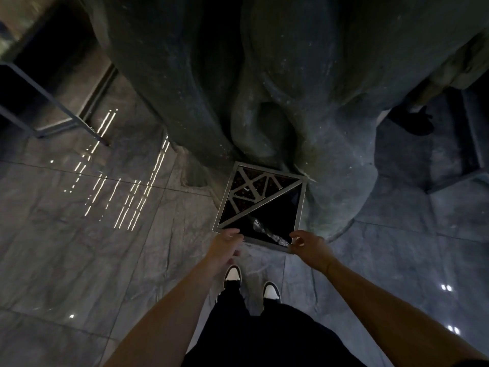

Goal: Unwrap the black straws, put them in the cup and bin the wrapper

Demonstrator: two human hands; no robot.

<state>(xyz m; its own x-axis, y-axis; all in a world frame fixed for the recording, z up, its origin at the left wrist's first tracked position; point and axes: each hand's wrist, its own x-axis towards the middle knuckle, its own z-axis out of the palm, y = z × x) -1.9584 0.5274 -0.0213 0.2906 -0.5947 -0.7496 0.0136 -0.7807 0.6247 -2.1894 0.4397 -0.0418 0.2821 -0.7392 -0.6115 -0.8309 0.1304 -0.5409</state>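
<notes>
Person stood over a square metal-framed bin [260,206] set on the floor against a rough, dark sculpted column [264,75]. Both hands were at the bin's near rim. Left hand [225,241]: fingers loosely curled, nothing visibly in it, just touching or just above the near-left corner; contact could not be resolved. Right hand [308,242]: thumb and fingers apart, at the near-right corner, also apparently holding nothing. The clear crinkled wrapper [268,231] lay in the dark open half of the bin, its lower end close to the near rim by the right hand. Neither straws nor cup were in view.

Risks, as judged:
- Wrapper looked light and its end sat near the rim; it might hang on the frame or slide out to the floor rather than drop fully in.
- Bin's far half was covered by a lattice of metal bars; a wrapper landing there would probably sit on top.
- Dim lighting and a transparent wrapper made it hard to confirm a clean drop.

Surface and room: polished grey stone floor tiles [79,234], glossy, reflecting rows of small lights. A dark metal-framed piece of furniture [39,96] stood at upper left. Person's two-tone shoes [232,276] were just short of the bin.
</notes>
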